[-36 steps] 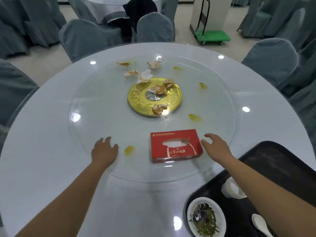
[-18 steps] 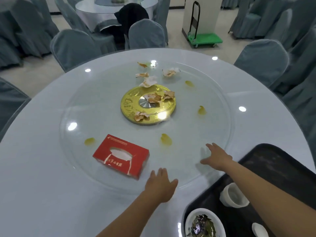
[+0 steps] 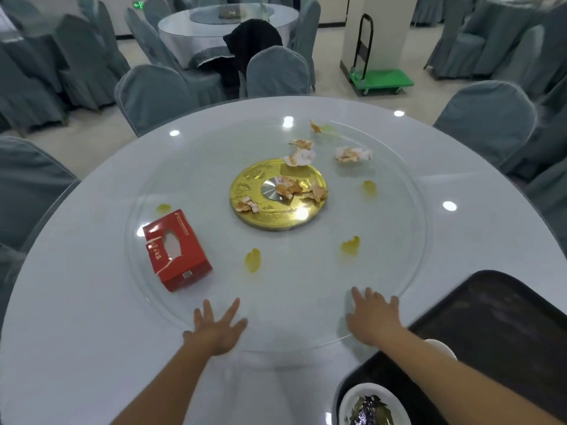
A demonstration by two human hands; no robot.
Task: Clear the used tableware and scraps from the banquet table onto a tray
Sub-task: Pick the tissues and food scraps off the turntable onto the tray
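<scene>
Both hands flat on the near edge of the glass turntable

The left hand and right hand press palm-down on the glass, each grip apart with fingers spread and holding nothing. The crumpled scraps lie across the turntable, on and beyond the gold hub, well apart from both hands. A red tissue box sits at the left, with yellow smears around it. The dark tray rests on the table at right, carrying a plate of dark leftovers
</scene>
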